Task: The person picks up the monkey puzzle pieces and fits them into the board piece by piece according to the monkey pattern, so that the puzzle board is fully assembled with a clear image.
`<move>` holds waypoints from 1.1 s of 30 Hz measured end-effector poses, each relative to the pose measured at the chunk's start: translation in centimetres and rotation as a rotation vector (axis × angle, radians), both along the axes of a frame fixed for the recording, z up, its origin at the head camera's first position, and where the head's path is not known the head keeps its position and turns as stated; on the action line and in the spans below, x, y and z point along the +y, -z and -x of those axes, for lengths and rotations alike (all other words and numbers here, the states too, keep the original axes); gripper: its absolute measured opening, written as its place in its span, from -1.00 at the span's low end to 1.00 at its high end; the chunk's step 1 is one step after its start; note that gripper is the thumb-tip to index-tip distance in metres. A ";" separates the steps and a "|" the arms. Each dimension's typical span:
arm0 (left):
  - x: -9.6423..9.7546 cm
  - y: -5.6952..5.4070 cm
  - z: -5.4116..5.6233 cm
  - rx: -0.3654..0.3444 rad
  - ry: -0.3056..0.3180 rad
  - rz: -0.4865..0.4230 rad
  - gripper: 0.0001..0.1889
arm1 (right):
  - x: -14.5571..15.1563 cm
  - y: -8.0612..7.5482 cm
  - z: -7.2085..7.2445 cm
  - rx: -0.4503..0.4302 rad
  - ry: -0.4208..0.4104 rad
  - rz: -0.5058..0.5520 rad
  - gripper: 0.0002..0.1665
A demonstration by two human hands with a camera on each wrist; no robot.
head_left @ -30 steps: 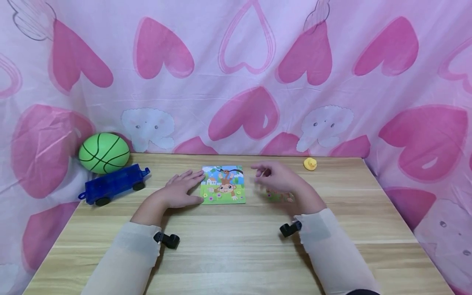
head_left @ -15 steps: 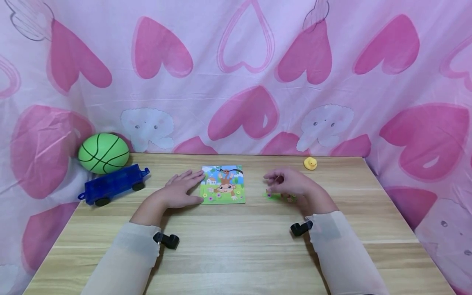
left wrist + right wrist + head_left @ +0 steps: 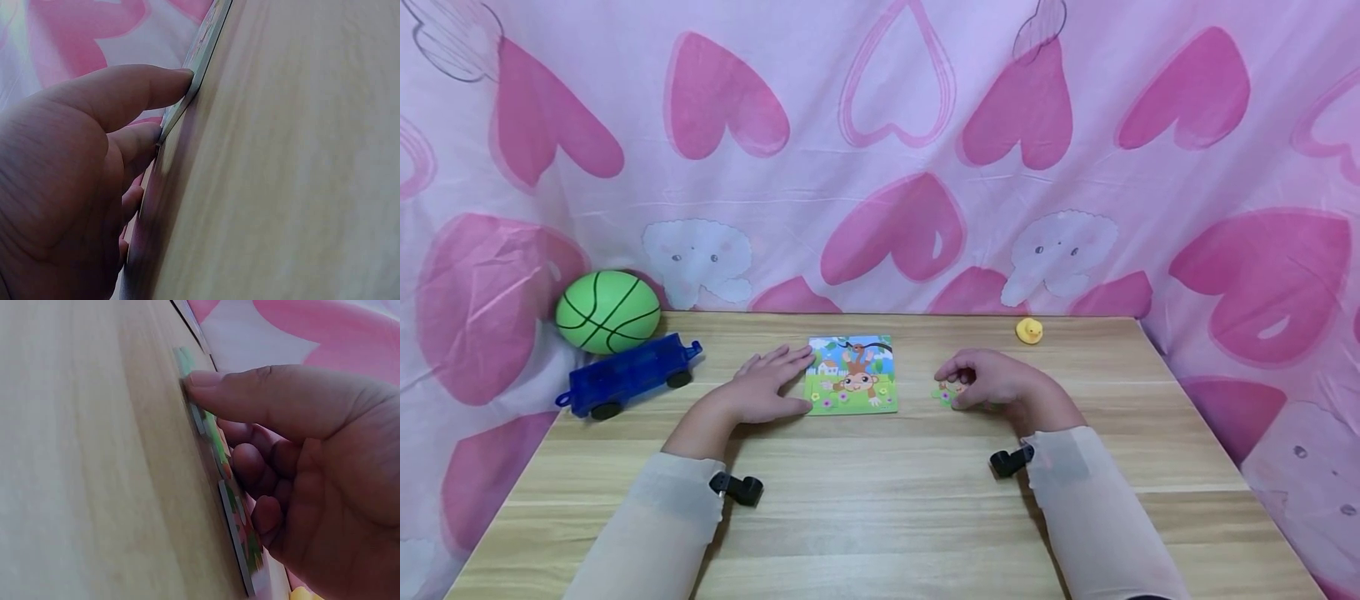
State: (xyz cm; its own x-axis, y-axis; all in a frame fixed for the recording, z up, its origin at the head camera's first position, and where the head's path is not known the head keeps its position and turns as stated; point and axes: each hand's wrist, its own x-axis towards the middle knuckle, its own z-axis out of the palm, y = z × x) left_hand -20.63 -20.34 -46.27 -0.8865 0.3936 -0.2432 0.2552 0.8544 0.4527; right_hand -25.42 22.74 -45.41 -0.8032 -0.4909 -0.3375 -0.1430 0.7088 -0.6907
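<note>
A square monkey picture puzzle (image 3: 852,375) lies flat on the table. At its left side rests my left hand (image 3: 767,387), fingers spread and thumb extended. The left wrist view shows the thumb and a fingertip right at the puzzle's edge (image 3: 199,72). To the puzzle's right, my right hand (image 3: 1000,379) pinches a green jigsaw piece (image 3: 943,394) between thumb and curled fingers, low over the table. In the right wrist view this piece is blurred near the thumb tip, and another jigsaw piece (image 3: 240,534) lies below the fingers. The hand partly covers both pieces.
A yellow rubber duck (image 3: 1029,331) sits at the back right. On the left, a blue toy wagon (image 3: 628,375) with black wheels stands in front of a green ball (image 3: 608,312). A pink heart-print curtain (image 3: 880,225) surrounds the wooden table (image 3: 865,517).
My right hand has moved away from the puzzle to the right and lowered onto the jigsaw pieces, its thumb and fingers now around one, which has shifted left. The left hand stays put.
</note>
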 end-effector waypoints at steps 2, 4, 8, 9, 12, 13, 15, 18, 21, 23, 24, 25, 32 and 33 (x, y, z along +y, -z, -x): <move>0.0 0.0 0.0 0.002 0.001 0.002 -0.04 | -0.1 0.0 0.0 0.022 -0.009 -0.025 -0.50; 0.0 0.1 0.0 0.002 0.001 0.004 -0.04 | -0.3 0.1 0.1 0.042 -0.016 -0.045 -0.53; 0.0 0.2 0.1 0.003 0.000 0.005 -0.04 | -0.6 0.1 0.1 0.023 0.012 -0.016 -0.56; 0.0 0.2 0.1 0.002 0.000 0.005 -0.03 | -0.7 0.1 0.1 0.020 0.026 -0.010 -0.58; 0.0 0.1 0.1 -0.001 -0.001 0.002 -0.03 | -1.0 0.2 0.2 0.033 0.062 -0.012 -0.65; 0.0 0.1 0.1 -0.001 -0.001 0.002 -0.03 | -1.2 0.2 0.2 0.042 0.073 -0.019 -0.67; -0.1 0.1 0.1 -0.003 -0.002 0.001 -0.03 | -1.4 0.1 0.1 0.062 0.081 -0.031 -0.68; -0.1 0.1 0.1 0.002 -0.003 0.000 -0.03 | -1.8 -0.2 0.0 0.082 0.078 -0.029 -0.67; -0.1 0.1 0.1 0.012 -0.004 0.003 -0.03 | -2.4 -0.6 -0.3 0.091 0.072 -0.011 -0.70; -0.1 0.2 0.1 0.017 -0.005 0.006 -0.03 | -2.8 -0.9 -0.5 0.084 0.074 0.001 -0.73; -0.1 0.2 0.1 0.017 -0.006 0.005 -0.03 | -3.0 -1.0 -0.6 0.081 0.069 0.008 -0.75; -0.1 0.2 0.1 0.017 -0.007 0.005 -0.03 | -3.3 -1.0 -0.7 0.075 0.068 0.017 -0.77; 0.0 0.2 0.1 0.013 -0.010 0.002 -0.04 | -4.8 -1.6 -1.1 0.081 0.034 0.095 -0.77; 0.0 0.2 0.1 0.012 -0.010 0.002 -0.04 | -5.1 -1.7 -1.1 0.090 0.028 0.103 -0.76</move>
